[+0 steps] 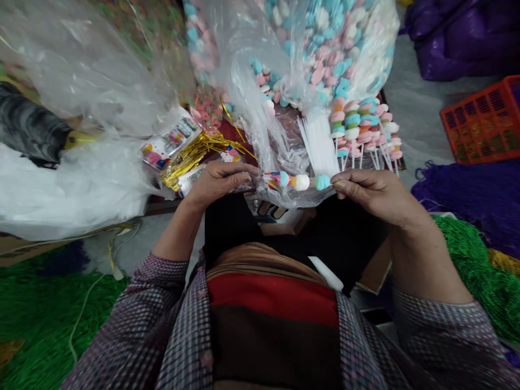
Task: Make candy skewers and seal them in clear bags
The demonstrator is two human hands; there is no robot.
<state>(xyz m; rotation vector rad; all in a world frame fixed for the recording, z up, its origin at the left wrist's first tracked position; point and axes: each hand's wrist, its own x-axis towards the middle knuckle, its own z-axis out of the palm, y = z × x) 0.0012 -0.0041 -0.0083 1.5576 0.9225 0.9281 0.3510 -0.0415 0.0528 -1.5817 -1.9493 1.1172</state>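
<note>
A marshmallow skewer [301, 182] with blue and white pieces lies level between my two hands. Its left part sits within a small printed clear bag [271, 180]; how far the bag reaches along it I cannot tell. My left hand [217, 184] is closed at the bag's left end, thumb against the fingers. At the other end, the fingertips of my right hand [368, 194] pinch the skewer beside the last blue piece. Just beyond lie white sticks [319, 142] and several finished marshmallow skewers [363, 127]. Gold twist ties [190, 162] and a stack of printed bags [173, 138] are beyond my left hand.
Large clear bags of pink, blue and white marshmallows [325, 49] fill the back of the table. Another person's sleeve [30, 122] comes in at the left, above a white plastic bag [73, 187]. An orange crate [481, 119] and purple strands [471, 197] lie on the right.
</note>
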